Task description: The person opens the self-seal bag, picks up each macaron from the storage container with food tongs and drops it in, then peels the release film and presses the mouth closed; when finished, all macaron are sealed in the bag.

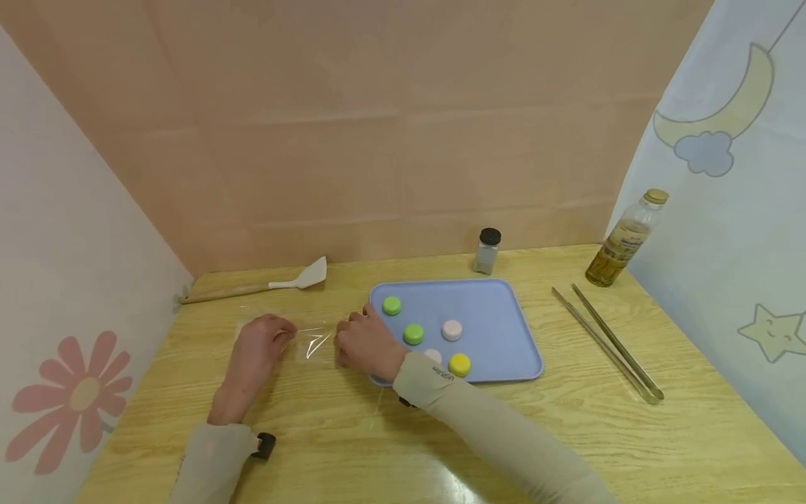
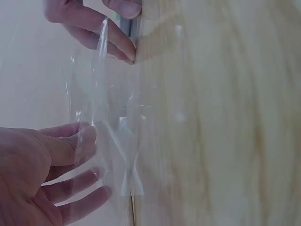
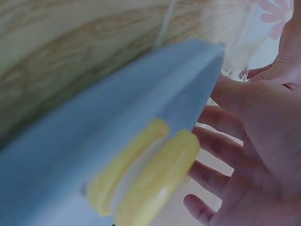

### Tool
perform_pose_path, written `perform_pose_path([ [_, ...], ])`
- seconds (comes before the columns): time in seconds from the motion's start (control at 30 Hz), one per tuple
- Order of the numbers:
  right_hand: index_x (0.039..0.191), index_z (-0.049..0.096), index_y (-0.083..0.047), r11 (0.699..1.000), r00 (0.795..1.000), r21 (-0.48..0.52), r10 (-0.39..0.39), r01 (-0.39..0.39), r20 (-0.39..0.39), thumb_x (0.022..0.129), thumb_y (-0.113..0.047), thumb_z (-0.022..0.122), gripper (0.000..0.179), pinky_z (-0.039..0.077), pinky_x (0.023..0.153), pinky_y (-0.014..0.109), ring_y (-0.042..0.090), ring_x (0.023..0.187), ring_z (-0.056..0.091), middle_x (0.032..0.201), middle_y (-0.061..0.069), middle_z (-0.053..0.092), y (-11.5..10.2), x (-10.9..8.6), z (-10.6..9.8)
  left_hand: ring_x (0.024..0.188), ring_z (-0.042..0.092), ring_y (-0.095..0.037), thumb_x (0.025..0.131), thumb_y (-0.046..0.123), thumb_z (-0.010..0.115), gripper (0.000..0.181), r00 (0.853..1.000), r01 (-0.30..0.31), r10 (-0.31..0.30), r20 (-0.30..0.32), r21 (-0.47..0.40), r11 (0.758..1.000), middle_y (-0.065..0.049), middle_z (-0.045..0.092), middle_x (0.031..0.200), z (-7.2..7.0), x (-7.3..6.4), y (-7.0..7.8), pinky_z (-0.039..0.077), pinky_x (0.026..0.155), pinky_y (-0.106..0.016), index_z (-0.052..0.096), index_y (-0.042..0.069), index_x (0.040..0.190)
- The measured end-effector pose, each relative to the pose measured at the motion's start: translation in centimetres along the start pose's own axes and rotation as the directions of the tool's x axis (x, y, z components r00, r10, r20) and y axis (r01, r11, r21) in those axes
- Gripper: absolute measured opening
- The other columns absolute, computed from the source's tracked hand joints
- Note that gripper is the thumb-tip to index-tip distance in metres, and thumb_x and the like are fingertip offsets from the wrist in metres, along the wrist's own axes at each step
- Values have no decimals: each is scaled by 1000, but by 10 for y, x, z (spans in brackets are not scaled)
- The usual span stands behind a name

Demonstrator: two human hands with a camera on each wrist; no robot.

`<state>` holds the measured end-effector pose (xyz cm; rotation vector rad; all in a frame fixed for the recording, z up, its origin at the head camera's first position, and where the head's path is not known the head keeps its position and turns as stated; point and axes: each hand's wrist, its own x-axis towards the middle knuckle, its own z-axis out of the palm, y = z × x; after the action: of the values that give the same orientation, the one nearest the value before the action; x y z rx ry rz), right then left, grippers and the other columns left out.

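Thin clear plastic film (image 1: 313,343) lies between the two hands on the wooden table; whether it is a flat sheet or a bag, I cannot tell. My left hand (image 1: 259,343) pinches it between thumb and forefinger, the other fingers (image 2: 87,205) loosely bent. At the left edge of the blue tray (image 1: 491,308), my right hand (image 1: 368,343) holds the film's other side with its fingertips, partly hidden in the head view. Several macarons sit on the tray: green ones (image 1: 413,334), a pale pink one (image 1: 451,330), a yellow one (image 1: 460,364), and a pale one (image 1: 433,355) half behind the wrist.
A white spatula (image 1: 311,274) with a wooden handle lies at the back left. Behind the tray stands a small black-capped jar (image 1: 487,252). Metal tongs (image 1: 607,343) lie right of the tray, and a bottle of amber liquid (image 1: 623,241) stands in the back right corner.
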<state>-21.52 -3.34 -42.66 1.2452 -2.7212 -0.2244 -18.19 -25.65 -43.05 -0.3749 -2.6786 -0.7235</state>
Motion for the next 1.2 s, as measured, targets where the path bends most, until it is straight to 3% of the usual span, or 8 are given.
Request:
perform_pose_path([
  [0.3, 94, 77, -35, 999, 1000, 44, 3, -4, 12, 93, -51, 70, 17, 35, 88, 37, 11, 96, 58, 113, -15, 68, 4, -3, 0, 87, 69, -36, 84, -8, 76, 10, 997, -60, 60, -45, 4, 998, -16, 72, 95, 5, -1, -2, 58, 75, -51, 78, -2, 92],
  [0.47, 87, 74, -30, 998, 999, 67, 4, -1, -46, 91, -44, 75, 15, 36, 85, 37, 12, 89, 58, 99, -12, 67, 8, -5, 0, 87, 70, -36, 85, -9, 74, 10, 998, -56, 55, -40, -25, 998, -17, 72, 96, 6, 0, -1, 58, 75, -51, 78, -3, 92],
  [0.6, 96, 77, -27, 997, 996, 75, 11, -4, -86, 91, -32, 75, 7, 36, 80, 35, 13, 86, 58, 95, -11, 68, 13, -9, -3, 85, 70, -36, 86, -9, 74, 9, 998, -46, 43, -49, -45, 998, -16, 72, 94, 6, 0, -1, 58, 75, -51, 78, -3, 92],
  [0.67, 101, 78, -26, 995, 996, 103, 24, -15, -90, 91, -23, 73, 12, 35, 77, 34, 14, 85, 58, 95, -10, 69, 17, -13, -7, 85, 70, -35, 86, -9, 74, 9, 997, -48, 46, -55, -47, 998, -16, 73, 93, 7, 1, -1, 58, 75, -51, 78, -3, 91],
  [0.8, 111, 78, -22, 985, 995, 165, 60, -46, -85, 94, -17, 71, 19, 37, 75, 33, 15, 86, 60, 100, -7, 71, 25, -28, -16, 85, 70, -36, 86, -9, 74, 9, 998, -45, 43, -47, -45, 998, -16, 73, 93, 6, 2, 1, 58, 76, -51, 78, -3, 91],
  [1.03, 115, 76, -15, 967, 977, 235, 134, -93, -165, 97, -17, 70, 20, 42, 70, 31, 18, 86, 66, 103, -3, 73, 42, -65, -23, 88, 70, -36, 88, -8, 72, 10, 1000, -18, 17, -6, -43, 999, -18, 73, 96, 4, 2, 0, 58, 77, -51, 77, -4, 95],
  [1.2, 113, 76, -9, 932, 962, 346, 185, -107, -201, 93, -14, 75, 20, 53, 77, 38, 23, 94, 68, 105, 3, 74, 54, -99, -26, 89, 70, -36, 89, -8, 71, 10, 1000, -12, 12, -8, -46, 999, -18, 73, 97, 3, 1, 0, 58, 78, -51, 77, -4, 96],
])
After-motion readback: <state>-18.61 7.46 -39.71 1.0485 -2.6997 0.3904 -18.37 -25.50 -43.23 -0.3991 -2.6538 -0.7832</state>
